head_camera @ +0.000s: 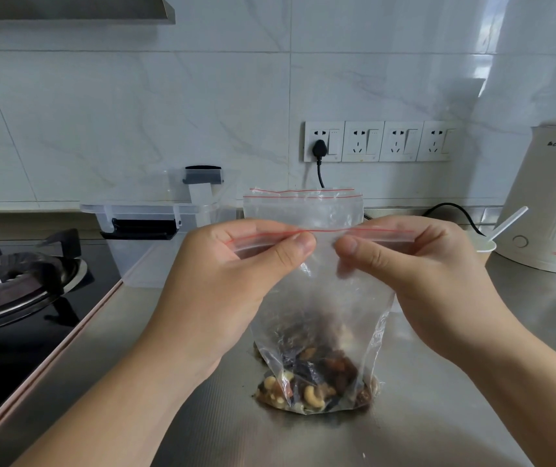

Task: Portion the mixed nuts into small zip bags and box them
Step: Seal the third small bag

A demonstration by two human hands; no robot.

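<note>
The fingers of the left hand (236,274) and the fingers of the right hand (414,274) both pinch the red zip strip at the top of 1 clear, thin, crinkly zip bag (330,298). Each thumb presses the near side of the strip, and the 2 thumb tips sit close together near its middle, just apart. The bag hangs down between the 2 hands, and its bottom rests on the shiny grey metal worktop (455,382). At the bottom of the bag sits a lumpy pile of mixed nuts (310,382), with pale curved cashews and dark wrinkly bits. Behind the hands stands a second clear bag (303,205) with red lines along its top. To the left is 1 clear plastic box (155,230) with black clips. Further left is 1 black gas burner (16,274). To the right is 1 paper cup (485,247) with a white spoon (509,220) in it, next to 1 smooth white kettle (553,197). On the white tiled wall are 4 sockets (379,141), and 1 black plug (319,148) is in the first one.
</note>
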